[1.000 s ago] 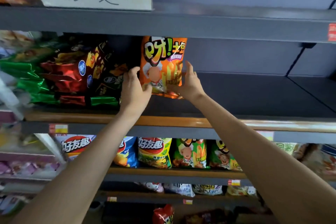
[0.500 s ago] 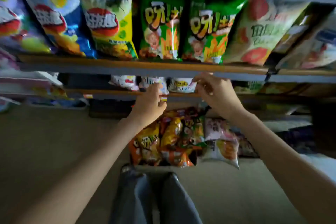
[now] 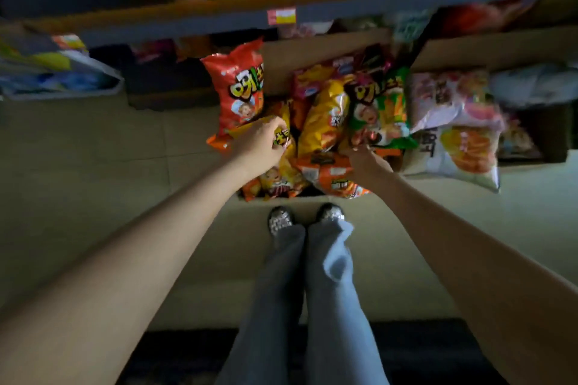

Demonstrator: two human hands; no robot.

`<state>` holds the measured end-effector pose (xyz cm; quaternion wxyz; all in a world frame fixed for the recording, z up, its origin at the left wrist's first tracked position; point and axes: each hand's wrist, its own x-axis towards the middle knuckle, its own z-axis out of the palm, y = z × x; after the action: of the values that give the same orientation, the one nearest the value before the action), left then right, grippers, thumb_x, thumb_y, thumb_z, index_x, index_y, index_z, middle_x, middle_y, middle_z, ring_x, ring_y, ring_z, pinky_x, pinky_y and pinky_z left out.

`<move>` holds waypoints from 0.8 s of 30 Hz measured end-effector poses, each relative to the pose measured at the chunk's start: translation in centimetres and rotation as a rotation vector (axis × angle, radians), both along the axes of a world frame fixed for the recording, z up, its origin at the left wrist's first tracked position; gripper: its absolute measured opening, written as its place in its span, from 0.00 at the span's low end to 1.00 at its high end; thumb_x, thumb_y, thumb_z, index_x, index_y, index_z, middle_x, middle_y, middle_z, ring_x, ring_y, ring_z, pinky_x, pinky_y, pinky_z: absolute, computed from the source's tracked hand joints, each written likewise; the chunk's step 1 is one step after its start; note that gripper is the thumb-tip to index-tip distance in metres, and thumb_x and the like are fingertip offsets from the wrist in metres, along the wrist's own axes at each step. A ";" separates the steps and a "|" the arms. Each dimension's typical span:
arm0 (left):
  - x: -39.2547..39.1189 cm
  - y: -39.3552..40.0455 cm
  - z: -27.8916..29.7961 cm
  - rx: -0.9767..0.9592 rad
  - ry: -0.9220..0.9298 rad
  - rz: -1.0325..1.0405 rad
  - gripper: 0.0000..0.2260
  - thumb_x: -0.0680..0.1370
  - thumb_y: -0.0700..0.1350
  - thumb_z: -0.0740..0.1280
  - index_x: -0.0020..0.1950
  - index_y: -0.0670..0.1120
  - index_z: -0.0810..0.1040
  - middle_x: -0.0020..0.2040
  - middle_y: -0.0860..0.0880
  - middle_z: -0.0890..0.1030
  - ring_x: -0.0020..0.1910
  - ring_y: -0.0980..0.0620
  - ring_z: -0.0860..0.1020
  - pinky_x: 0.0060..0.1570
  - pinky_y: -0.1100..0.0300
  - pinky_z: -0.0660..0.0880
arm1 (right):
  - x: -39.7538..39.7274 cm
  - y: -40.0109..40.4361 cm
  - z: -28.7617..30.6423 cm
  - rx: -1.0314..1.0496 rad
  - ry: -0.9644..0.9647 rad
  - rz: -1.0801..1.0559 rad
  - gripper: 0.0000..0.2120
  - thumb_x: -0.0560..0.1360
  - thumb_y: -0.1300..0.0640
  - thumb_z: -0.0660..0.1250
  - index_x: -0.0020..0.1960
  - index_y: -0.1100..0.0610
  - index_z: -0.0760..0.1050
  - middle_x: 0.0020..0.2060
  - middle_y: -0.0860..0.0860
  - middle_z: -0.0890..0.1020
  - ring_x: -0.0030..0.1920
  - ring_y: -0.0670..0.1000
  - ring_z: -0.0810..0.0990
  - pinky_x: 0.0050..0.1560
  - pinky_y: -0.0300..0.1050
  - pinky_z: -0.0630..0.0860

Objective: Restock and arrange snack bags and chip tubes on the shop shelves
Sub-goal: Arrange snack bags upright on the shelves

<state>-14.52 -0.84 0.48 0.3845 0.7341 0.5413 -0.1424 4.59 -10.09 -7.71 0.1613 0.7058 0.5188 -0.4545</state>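
A cardboard box [image 3: 316,47] on the floor under the lowest shelf holds several snack bags: a red-orange one [image 3: 240,87] leaning at the left, a yellow one [image 3: 325,122] in the middle, a green one [image 3: 389,109] at the right. My left hand [image 3: 261,145] reaches down into the box, fingers curled round the top of a yellow-orange bag [image 3: 281,176]. My right hand [image 3: 367,161] is down at the seam between the green bag and an orange bag [image 3: 333,180]. Its fingertips are hidden, so its grip is unclear.
Pink-and-white bags [image 3: 453,103] and a white bag [image 3: 463,156] spill to the right of the box. A shelf edge [image 3: 187,22] with a price tag [image 3: 281,15] runs above, carrying more bags. My shoes [image 3: 281,222] stand just before the box on the tiled floor.
My gaze dropped from the upper shelf, where both hands set an orange bag, to the floor box. Both hands have come down into the pile of bags.
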 end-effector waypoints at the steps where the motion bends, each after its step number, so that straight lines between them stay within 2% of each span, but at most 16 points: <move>1: 0.2 -0.1 -1.2 0.002 0.008 -0.018 0.16 0.77 0.38 0.62 0.64 0.46 0.70 0.57 0.45 0.76 0.51 0.45 0.76 0.44 0.55 0.71 | -0.3 -0.2 -1.6 -0.004 -0.030 -0.013 0.26 0.77 0.60 0.61 0.73 0.52 0.61 0.69 0.60 0.66 0.64 0.62 0.72 0.60 0.55 0.73; 4: 0.1 -0.5 -3.9 -0.028 0.033 -0.042 0.15 0.77 0.39 0.62 0.64 0.48 0.70 0.55 0.44 0.76 0.48 0.45 0.77 0.45 0.49 0.75 | -0.9 -1.1 -4.0 0.078 -0.135 -0.093 0.17 0.78 0.61 0.56 0.67 0.58 0.67 0.61 0.62 0.74 0.60 0.63 0.74 0.54 0.49 0.72; 7: -0.4 -1.1 -3.5 -0.076 0.061 -0.031 0.15 0.78 0.39 0.62 0.64 0.48 0.70 0.55 0.43 0.76 0.48 0.43 0.77 0.44 0.47 0.76 | -0.9 -0.7 -1.8 0.157 -0.174 -0.051 0.12 0.78 0.59 0.57 0.57 0.61 0.75 0.53 0.61 0.79 0.55 0.62 0.77 0.44 0.47 0.68; 9: -0.5 -1.0 -1.0 -0.188 0.051 0.022 0.15 0.77 0.41 0.63 0.64 0.47 0.70 0.56 0.42 0.77 0.49 0.42 0.78 0.46 0.48 0.76 | -0.5 0.8 2.7 0.204 -0.127 -0.106 0.12 0.78 0.53 0.62 0.47 0.62 0.77 0.44 0.60 0.80 0.48 0.60 0.80 0.40 0.46 0.69; 11: 0.0 -0.5 3.7 -0.411 0.010 0.097 0.20 0.76 0.47 0.67 0.66 0.47 0.68 0.62 0.44 0.74 0.55 0.44 0.77 0.53 0.51 0.75 | 0.4 3.4 8.9 0.153 -0.052 -0.243 0.19 0.75 0.46 0.66 0.37 0.62 0.75 0.31 0.56 0.78 0.35 0.56 0.79 0.37 0.45 0.74; 14: 1.9 1.0 13.4 -0.572 -0.064 0.064 0.34 0.72 0.59 0.69 0.73 0.51 0.61 0.69 0.51 0.67 0.68 0.50 0.67 0.65 0.57 0.65 | 1.1 8.0 20.5 0.110 0.056 -0.413 0.17 0.71 0.50 0.70 0.31 0.61 0.74 0.18 0.51 0.75 0.23 0.50 0.75 0.26 0.39 0.73; 15: 2.7 1.7 16.9 -0.549 -0.106 0.051 0.38 0.69 0.63 0.70 0.74 0.51 0.59 0.70 0.53 0.66 0.70 0.51 0.64 0.67 0.59 0.62 | 1.0 9.2 24.7 0.123 0.110 -0.438 0.15 0.70 0.52 0.71 0.32 0.62 0.76 0.17 0.52 0.75 0.21 0.49 0.75 0.23 0.38 0.72; 17: 4.2 3.1 23.7 -0.363 -0.180 -0.025 0.42 0.65 0.68 0.70 0.73 0.52 0.61 0.72 0.53 0.65 0.70 0.51 0.65 0.68 0.56 0.63 | 0.2 11.0 33.3 0.160 0.235 -0.473 0.13 0.71 0.55 0.71 0.32 0.62 0.75 0.17 0.52 0.75 0.18 0.47 0.72 0.21 0.34 0.67; 19: 4.9 4.3 30.3 -0.099 -0.242 -0.132 0.39 0.66 0.64 0.71 0.72 0.51 0.62 0.71 0.51 0.67 0.68 0.49 0.67 0.67 0.57 0.65 | -0.9 12.1 41.6 0.211 0.331 -0.475 0.15 0.73 0.59 0.67 0.29 0.60 0.72 0.15 0.50 0.72 0.17 0.46 0.68 0.22 0.34 0.64; 21: 4.9 5.4 36.1 0.120 -0.321 -0.140 0.33 0.69 0.57 0.72 0.70 0.48 0.66 0.66 0.50 0.72 0.64 0.50 0.71 0.58 0.62 0.68 | -2.1 12.6 48.7 0.314 0.366 -0.440 0.14 0.73 0.61 0.66 0.29 0.60 0.72 0.16 0.49 0.72 0.16 0.45 0.66 0.22 0.33 0.62; 23: 4.1 6.3 41.4 0.244 -0.410 -0.102 0.26 0.69 0.53 0.74 0.64 0.47 0.73 0.56 0.51 0.77 0.54 0.53 0.75 0.44 0.66 0.68 | -2.8 12.6 54.9 0.470 0.397 -0.423 0.12 0.74 0.59 0.67 0.32 0.63 0.75 0.17 0.51 0.74 0.16 0.45 0.66 0.21 0.31 0.61; 24: 3.6 6.8 43.7 0.277 -0.456 -0.094 0.24 0.69 0.52 0.75 0.62 0.47 0.75 0.55 0.51 0.78 0.53 0.53 0.76 0.44 0.65 0.68 | -2.9 12.4 57.9 0.556 0.421 -0.414 0.11 0.74 0.59 0.67 0.35 0.64 0.76 0.19 0.51 0.75 0.16 0.45 0.67 0.20 0.30 0.61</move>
<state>-10.96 5.98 44.18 0.3852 0.8173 0.4202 0.0844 1.65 2.33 50.21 -0.2403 0.7036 0.4907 -0.4544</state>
